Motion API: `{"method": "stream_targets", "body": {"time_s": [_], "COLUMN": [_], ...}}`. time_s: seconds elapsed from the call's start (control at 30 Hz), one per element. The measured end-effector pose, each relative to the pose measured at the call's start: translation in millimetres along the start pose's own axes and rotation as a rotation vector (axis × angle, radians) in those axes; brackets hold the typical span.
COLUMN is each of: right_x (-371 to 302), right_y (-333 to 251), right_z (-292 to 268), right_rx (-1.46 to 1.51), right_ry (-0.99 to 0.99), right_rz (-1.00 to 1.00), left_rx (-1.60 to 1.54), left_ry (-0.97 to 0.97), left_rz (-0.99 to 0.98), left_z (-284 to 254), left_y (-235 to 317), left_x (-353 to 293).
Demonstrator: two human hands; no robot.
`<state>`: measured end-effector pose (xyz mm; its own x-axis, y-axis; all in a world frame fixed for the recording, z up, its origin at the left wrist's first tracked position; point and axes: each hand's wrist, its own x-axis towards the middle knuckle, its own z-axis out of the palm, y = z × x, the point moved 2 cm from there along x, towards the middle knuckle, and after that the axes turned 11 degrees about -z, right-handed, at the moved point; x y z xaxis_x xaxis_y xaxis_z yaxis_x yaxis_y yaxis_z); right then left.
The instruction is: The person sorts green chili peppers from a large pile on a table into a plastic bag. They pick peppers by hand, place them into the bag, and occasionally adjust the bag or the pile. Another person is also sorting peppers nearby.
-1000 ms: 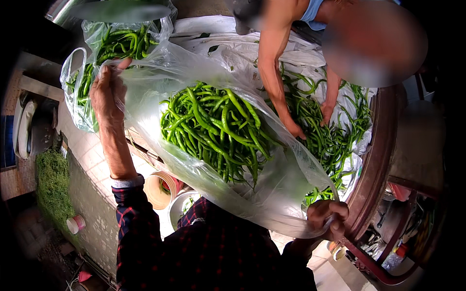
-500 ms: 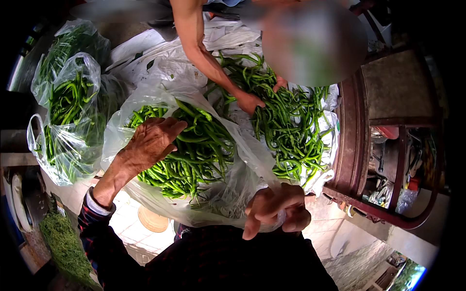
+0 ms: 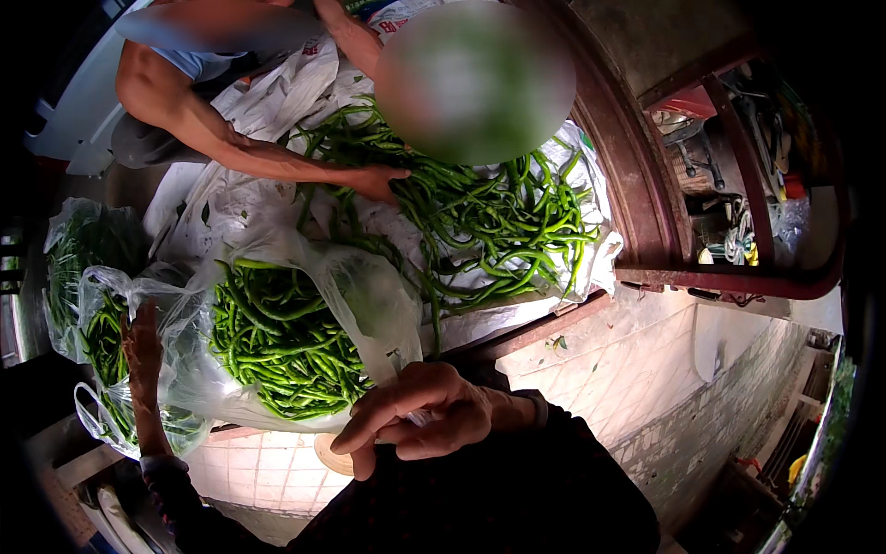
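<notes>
A clear plastic bag (image 3: 365,286) bulges with long green chili peppers (image 3: 277,342) in front of me. My right hand (image 3: 420,411) grips the bag's near right edge, fingers curled with the film bunched in them. On the far left, my left hand (image 3: 143,346) is closed at the bag's left rim, where film gathers round its fingertips; the fingers are partly hidden. Beyond the bag, a co-worker's hand (image 3: 378,182) rests at a loose heap of green chili peppers (image 3: 489,212) on white sheeting (image 3: 249,222).
Filled plastic bags (image 3: 88,245) stand at the left, close by my left arm. A dark red wooden frame (image 3: 637,175) with shelves of odds and ends borders the right side. Pale floor tiles (image 3: 600,360) lie at the lower right; a round tan object (image 3: 332,452) sits below the bag.
My left hand has left the top of the peppers and moved out to the bag's left side. My right hand still grips the edge. The view has shifted rightward.
</notes>
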<state>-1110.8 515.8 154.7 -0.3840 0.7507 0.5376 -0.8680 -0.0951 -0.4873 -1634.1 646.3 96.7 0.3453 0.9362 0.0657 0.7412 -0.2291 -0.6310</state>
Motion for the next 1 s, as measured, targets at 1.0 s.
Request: {"method": "stream_targets", "body": {"time_s": [1.0], "right_x": [8], "right_y": [18], "right_z": [15], "right_rx": [0.011], "right_ry": [-0.119], "right_rz": [-0.164], "left_rx": [-1.236], "left_ry": [-0.561], "left_rz": [0.42], "left_z": [-120], "left_y": [281], "left_x": [17]}}
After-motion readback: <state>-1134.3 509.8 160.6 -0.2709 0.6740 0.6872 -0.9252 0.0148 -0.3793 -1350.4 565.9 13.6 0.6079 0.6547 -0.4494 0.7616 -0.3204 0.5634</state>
